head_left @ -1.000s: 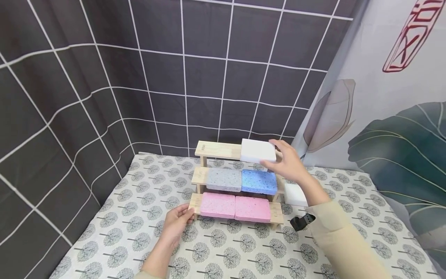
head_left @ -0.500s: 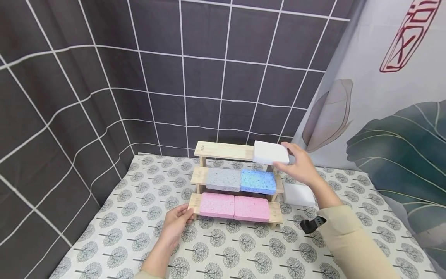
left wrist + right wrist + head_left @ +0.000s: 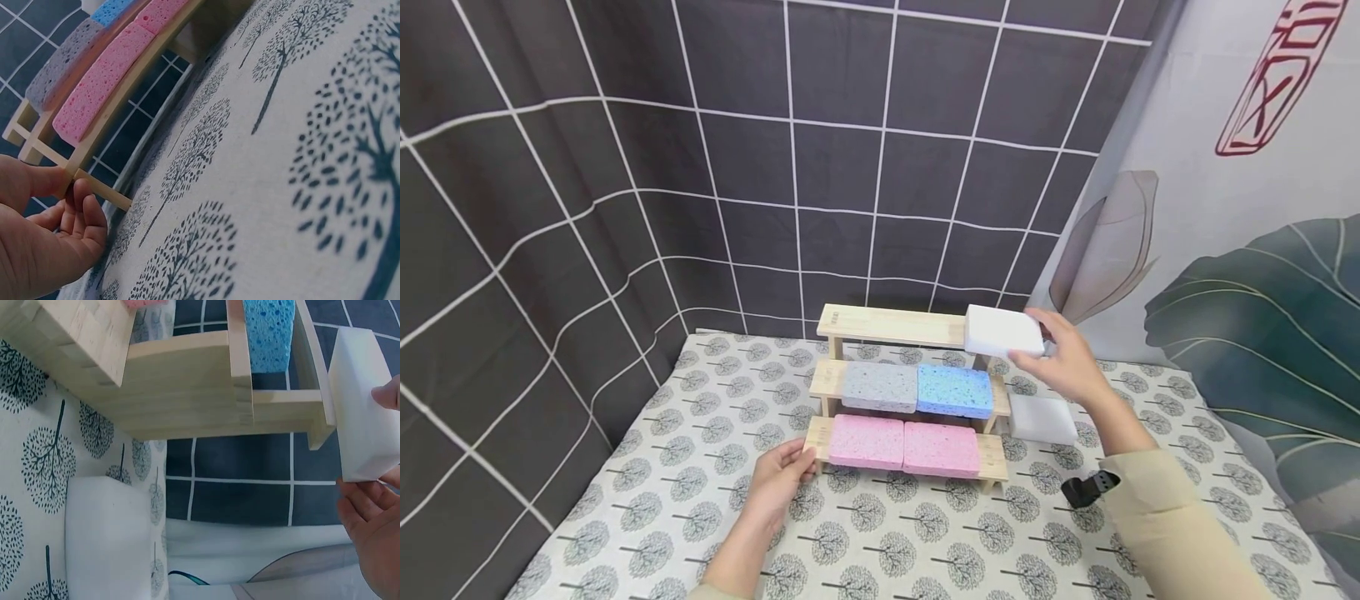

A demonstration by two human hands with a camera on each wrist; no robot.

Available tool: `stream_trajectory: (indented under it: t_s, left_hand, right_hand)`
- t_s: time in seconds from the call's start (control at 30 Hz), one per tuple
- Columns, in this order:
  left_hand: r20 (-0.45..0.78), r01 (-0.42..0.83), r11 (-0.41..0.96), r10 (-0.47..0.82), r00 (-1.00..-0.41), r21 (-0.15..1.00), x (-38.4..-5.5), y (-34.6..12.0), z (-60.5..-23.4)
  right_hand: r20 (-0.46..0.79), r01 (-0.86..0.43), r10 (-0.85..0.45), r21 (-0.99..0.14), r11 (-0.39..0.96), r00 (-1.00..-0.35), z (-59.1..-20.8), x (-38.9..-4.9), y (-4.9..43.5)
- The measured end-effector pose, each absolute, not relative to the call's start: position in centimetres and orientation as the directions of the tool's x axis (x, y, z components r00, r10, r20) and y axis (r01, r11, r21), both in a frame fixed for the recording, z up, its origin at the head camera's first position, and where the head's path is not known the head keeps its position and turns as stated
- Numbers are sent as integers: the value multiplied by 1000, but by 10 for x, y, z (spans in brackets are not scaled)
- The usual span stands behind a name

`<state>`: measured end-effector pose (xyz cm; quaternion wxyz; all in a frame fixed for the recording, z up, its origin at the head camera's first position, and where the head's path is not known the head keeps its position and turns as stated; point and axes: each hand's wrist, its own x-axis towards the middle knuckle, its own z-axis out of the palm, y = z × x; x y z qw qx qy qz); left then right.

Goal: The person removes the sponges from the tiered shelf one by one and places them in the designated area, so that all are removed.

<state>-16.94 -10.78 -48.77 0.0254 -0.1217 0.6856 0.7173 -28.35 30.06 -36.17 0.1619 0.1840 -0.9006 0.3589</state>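
"White block, placed where?"

"Over the right end of the top step of the wooden rack, jutting out past it. Cannot tell whether touching the wood."

"And held how?"

"Pinched in the right hand, between thumb on the near face and curled fingers at the outer end; parted no wider than the block."

"With the left hand where?"

"At the left end of the rack's bottom step, gripping it between thumb and curled fingers, almost no gap left."

"And on the rack?"

"On the middle step, grey sponge at left, blue sponge at right, side by side. On the bottom step, left pink sponge against right pink sponge."

"Around it?"

"Just to the rack's right, second white block, flat on tree-print cloth. Behind the rack, dark gridded fabric."
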Motion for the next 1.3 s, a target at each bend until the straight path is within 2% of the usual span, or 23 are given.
stream_trajectory:
  t_s: [0.83, 1.3]
  left_hand:
    - [-209, -203, -57, -128, -970, 978, -169, -108, -486]
    - [-211, -207, -45, -130, -969, 977, -169, -108, -486]
  right_hand:
    - [424, -396, -161, -553, 733, -891, -361, -269, 340]
    - [416, -381, -153, -548, 745, -897, -374, -264, 365]
